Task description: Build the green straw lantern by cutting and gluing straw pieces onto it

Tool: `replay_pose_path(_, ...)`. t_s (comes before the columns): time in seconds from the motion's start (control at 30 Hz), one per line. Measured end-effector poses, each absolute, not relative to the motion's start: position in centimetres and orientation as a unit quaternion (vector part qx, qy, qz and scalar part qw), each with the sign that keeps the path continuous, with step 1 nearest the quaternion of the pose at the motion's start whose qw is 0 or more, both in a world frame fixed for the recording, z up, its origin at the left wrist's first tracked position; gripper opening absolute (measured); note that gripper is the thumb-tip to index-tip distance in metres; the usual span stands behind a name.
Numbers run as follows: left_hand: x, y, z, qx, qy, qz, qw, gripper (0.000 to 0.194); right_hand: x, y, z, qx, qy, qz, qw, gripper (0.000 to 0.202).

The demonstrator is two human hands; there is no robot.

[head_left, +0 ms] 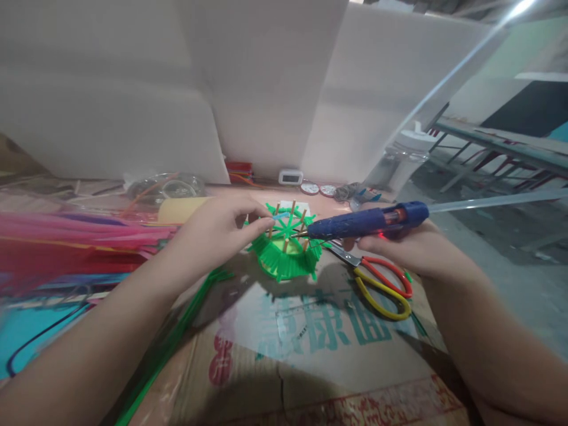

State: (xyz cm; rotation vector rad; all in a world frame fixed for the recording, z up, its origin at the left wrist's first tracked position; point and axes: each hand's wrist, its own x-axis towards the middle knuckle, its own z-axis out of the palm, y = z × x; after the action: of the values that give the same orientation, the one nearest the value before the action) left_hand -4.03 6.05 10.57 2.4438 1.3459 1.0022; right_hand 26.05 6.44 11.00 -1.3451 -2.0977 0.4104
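A round green craft piece (286, 263) with a fringed wall and several upright brown sticks stands on the cardboard. My left hand (235, 222) is at its left rim, thumb and forefinger pinched on a small light blue strip (280, 216) that reaches over the middle. In my right hand (399, 245) is a dark blue hot glue gun (368, 222), its metal nozzle pointing left over the craft piece. A clear glue stick (497, 201) sticks out of the gun's back, and a red light glows on it. The fingers of my right hand are partly hidden behind the gun.
Scissors (384, 290) with red and yellow handles lie under my right hand. Green strips (177, 331) and pink strips (80, 242) lie to the left. Behind are a small white digital display (290, 177), round tins (309, 188) and a clear bottle (406, 157). Printed cardboard (310, 361) covers the front.
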Motion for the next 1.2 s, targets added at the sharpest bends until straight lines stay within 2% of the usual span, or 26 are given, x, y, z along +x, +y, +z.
replay_pose_path(0.2,-4.1,6.2,10.5,0.825,0.448,0.332,0.089,0.022,24.8,6.1,11.5,-0.495,-0.797,0.164,0.304,0.050)
replay_pose_path(0.47,-4.1,6.3,10.5,0.827,0.449,0.327,0.086,0.023,24.5,5.5,11.5,-0.498,-0.796,0.160,0.305,0.044)
replay_pose_path(0.77,-4.1,6.2,10.6,0.831,0.445,0.325,0.079,0.023,24.1,5.8,11.7,-0.533,-0.783,0.180,0.265,0.047)
replay_pose_path(0.9,-4.2,6.2,10.6,0.831,0.444,0.324,0.084,0.022,24.0,5.8,11.7,-0.535,-0.786,0.155,0.269,0.046)
replay_pose_path(1.2,-4.1,6.2,10.6,0.830,0.446,0.325,0.083,0.023,24.3,5.9,11.5,-0.518,-0.785,0.186,0.286,0.047)
